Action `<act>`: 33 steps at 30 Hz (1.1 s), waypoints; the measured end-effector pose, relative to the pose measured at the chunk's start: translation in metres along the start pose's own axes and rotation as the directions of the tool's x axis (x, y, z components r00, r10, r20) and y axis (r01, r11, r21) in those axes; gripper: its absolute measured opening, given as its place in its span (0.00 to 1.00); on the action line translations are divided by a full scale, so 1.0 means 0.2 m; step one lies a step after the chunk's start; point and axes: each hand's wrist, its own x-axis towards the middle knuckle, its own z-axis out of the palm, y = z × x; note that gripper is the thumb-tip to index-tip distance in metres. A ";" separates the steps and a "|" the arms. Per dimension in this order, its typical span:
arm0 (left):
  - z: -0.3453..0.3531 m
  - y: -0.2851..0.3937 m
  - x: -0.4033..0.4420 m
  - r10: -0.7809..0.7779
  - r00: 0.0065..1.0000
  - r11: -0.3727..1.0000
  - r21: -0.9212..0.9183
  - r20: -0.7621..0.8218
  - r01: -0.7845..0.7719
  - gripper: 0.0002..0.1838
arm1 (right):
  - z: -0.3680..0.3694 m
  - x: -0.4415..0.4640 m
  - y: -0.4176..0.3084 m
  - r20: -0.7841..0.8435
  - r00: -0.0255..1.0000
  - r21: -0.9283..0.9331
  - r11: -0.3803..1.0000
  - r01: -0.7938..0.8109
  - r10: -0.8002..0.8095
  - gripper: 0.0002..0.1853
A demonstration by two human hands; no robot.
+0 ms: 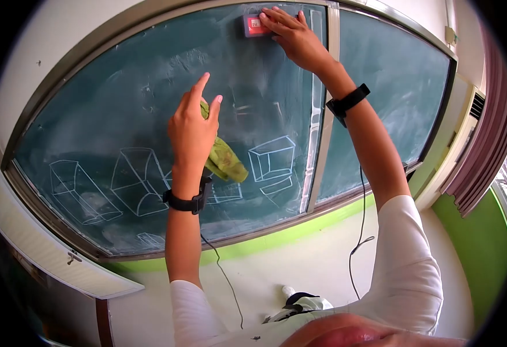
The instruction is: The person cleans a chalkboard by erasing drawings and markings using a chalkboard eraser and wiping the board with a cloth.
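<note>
My right hand is raised to the top of the green chalkboard, its fingers over a red chalkboard eraser that lies against the surface. Lower and to the left, my left hand grips a yellow-green cloth, which hangs down beside the palm with darker stains on it. The index finger and thumb of that hand stick out, while its other fingers are mostly hidden. Chalk-drawn box shapes run across the lower part of the board, and pale smears mark the upper part.
A metal frame post divides the board from a right panel. Thin cables hang below both of my wrists. Purple curtains hang at the far right. A white cabinet-like panel stands at the lower left.
</note>
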 end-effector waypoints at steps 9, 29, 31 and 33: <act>0.29 0.02 -0.25 -0.103 0.975 0.994 -0.003 0.197 0.106 0.31 | 0.12 -0.60 -0.40 0.207 0.977 -0.027 0.998 -0.053 0.057 0.33; 0.44 0.05 -0.22 -0.078 0.986 0.994 0.087 0.146 0.065 0.38 | 0.26 -0.67 -0.23 -0.027 0.991 -0.126 0.984 0.127 -0.131 0.32; 0.53 0.07 -0.36 -0.119 0.957 0.988 0.131 0.265 0.086 0.38 | 0.25 -0.85 -0.36 0.112 0.988 -0.147 0.982 0.122 -0.106 0.32; 0.56 0.09 -0.47 -0.206 0.906 0.969 0.207 0.370 0.136 0.38 | 0.22 -0.92 -0.38 0.160 0.978 -0.117 0.981 0.156 -0.136 0.33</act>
